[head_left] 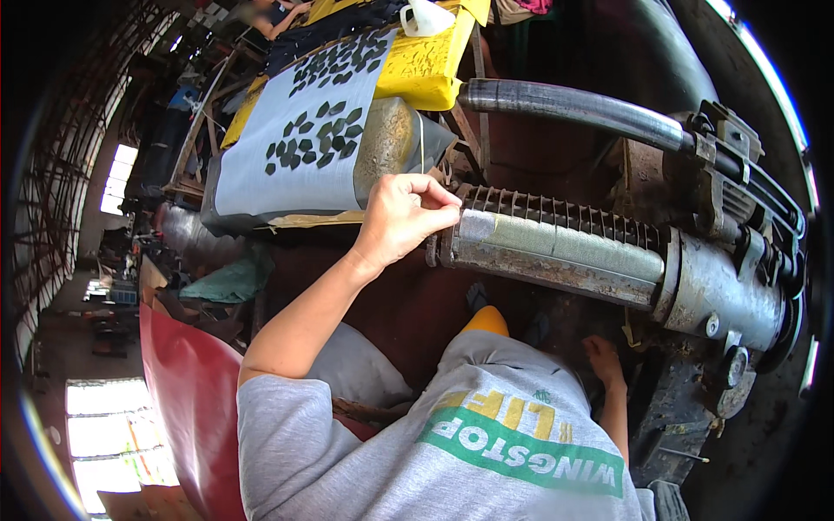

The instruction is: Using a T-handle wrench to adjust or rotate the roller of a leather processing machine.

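My left hand (401, 217) is raised to the free end of a heavy metal machine arm (556, 247). Its thumb and forefinger are pinched together there; whatever is between them is too small or hidden to make out. Along the top of the arm runs a dark toothed or ribbed row (578, 211). My right hand (604, 358) hangs low beside my body, below the arm, dim and partly in shadow, so its grip is unclear. Just beyond my left hand, many small dark leaf-shaped pieces (326, 135) lie spread on a pale grey sheet (252, 187).
A yellow-covered table (426, 69) with a white jug-like container (426, 17) stands behind. Above the machine arm, a thick dark metal bar (573, 108) joins the machine's body (730, 286) at right. Red sheeting (191, 373) hangs at left. Another person's arm (282, 22) shows far back.
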Available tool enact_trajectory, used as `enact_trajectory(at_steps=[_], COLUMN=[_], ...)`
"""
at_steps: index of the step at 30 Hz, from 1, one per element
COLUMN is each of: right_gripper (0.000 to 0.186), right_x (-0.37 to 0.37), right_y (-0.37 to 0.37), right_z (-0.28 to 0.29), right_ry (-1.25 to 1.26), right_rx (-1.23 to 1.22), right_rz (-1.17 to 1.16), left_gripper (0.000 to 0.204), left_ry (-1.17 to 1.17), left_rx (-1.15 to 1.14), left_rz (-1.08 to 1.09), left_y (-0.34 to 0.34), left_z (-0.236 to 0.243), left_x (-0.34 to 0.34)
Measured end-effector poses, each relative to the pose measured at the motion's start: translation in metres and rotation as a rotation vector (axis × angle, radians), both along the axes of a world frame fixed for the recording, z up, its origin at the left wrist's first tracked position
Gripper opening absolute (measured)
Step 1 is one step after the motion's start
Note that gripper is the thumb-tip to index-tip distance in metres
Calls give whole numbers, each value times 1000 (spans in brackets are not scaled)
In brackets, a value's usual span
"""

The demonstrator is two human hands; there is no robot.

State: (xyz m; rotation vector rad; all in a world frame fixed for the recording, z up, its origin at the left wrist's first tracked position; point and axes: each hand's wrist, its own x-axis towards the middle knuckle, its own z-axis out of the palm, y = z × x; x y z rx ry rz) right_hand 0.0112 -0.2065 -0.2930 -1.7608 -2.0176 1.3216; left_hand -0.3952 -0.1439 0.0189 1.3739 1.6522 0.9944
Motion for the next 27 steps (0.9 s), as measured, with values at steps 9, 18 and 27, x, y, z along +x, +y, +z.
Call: enact_trajectory(at_steps=[9,18,27], right_gripper=[21,23,24], right_x=[-4,4,5], right_y=[5,9,8], right_z=[21,27,24], right_ry=[-18,-12,-23], right_rx=[-42,-60,-45], right_rz=[26,30,35], left_gripper=[21,34,36], left_ry=[250,183,198], left_rx=[56,148,206], left_rz=[-43,108,161], left_y=[-4,-18,-26], left_z=[0,-12,-21], left_x=[-7,-2,3])
